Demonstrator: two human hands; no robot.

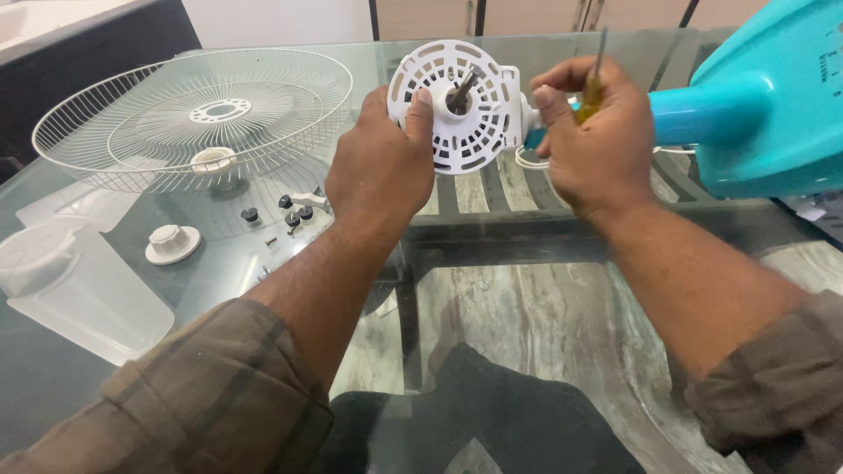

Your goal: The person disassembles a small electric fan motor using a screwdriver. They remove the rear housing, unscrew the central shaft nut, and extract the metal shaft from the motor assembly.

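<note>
Left hand (379,167): clamped on white motor cover (457,105), far centre of the glass table (263,263).
Right hand (590,132): closed around screwdriver (595,83) (tip hidden).
Advice: keep cover steady, driver square.

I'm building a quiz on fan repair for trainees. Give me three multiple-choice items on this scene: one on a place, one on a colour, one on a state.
1. Where does the wire fan guard lie?
A. on the glass table, left of the hands
B. on the floor
C. on the fan body

2. What colour is the fan body?
A. red
B. turquoise
C. black

3. What does the right hand hold?
A. nothing
B. a cup
C. a screwdriver

Answers: 1 A, the guard rests on the glass table beyond the left hand. 2 B, the housing at right is turquoise. 3 C, its fingers close round the yellow handle.
</note>
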